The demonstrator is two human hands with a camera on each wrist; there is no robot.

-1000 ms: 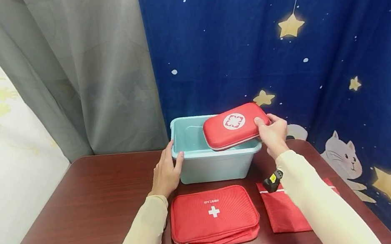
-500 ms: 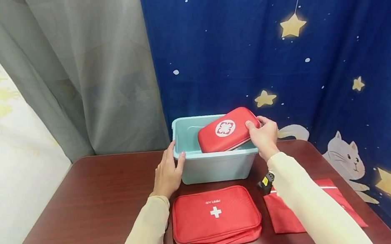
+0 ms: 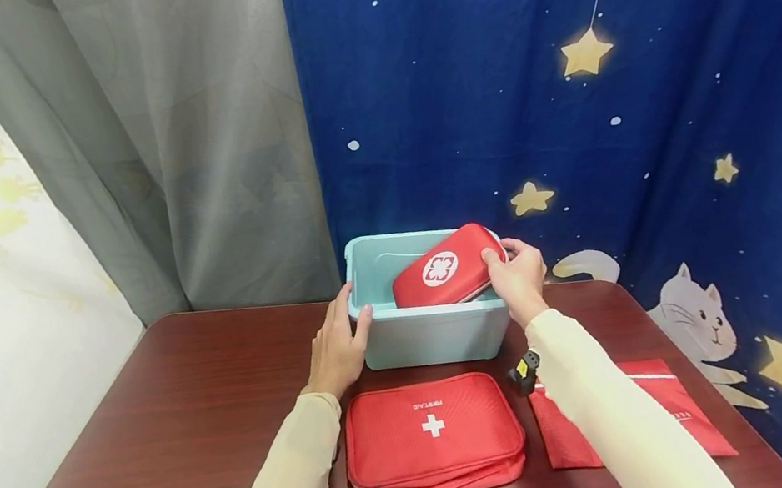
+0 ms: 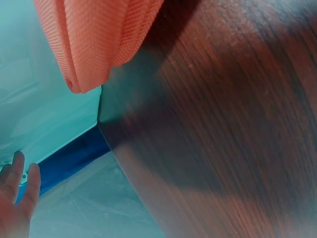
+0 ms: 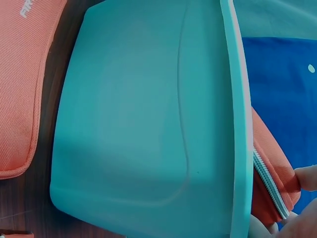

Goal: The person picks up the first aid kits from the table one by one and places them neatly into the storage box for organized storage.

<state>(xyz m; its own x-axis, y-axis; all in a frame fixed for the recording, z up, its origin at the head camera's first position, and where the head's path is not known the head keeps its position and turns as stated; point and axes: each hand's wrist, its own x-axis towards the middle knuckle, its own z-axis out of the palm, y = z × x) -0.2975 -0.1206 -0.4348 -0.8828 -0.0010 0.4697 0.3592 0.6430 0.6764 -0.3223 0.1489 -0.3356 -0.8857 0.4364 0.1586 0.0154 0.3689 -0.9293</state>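
Note:
A light teal plastic bin (image 3: pixel 435 338) stands on the table. My left hand (image 3: pixel 333 354) rests against its left front corner; in the left wrist view the fingers (image 4: pixel 32 186) look straight. My right hand (image 3: pixel 521 279) grips the right end of a red hard zip case (image 3: pixel 416 284) with a white emblem, thumb on top. The case is tilted, its left end down inside the bin and its right end above the rim. In the right wrist view, the bin wall hides most of the case, and its zipper (image 5: pixel 270 183) shows beside the fingers.
In front of the bin lies a red first aid pouch (image 3: pixel 433 453) with a white cross. A flat red pouch (image 3: pixel 677 412) lies at the right, partly under the right forearm. Grey and blue curtains (image 3: pixel 416 105) hang behind the table (image 3: pixel 163 447).
My right hand has moved left and down with the red case, whose left end has sunk lower into the bin. The case is tilted more steeply. My left hand stays at the corner.

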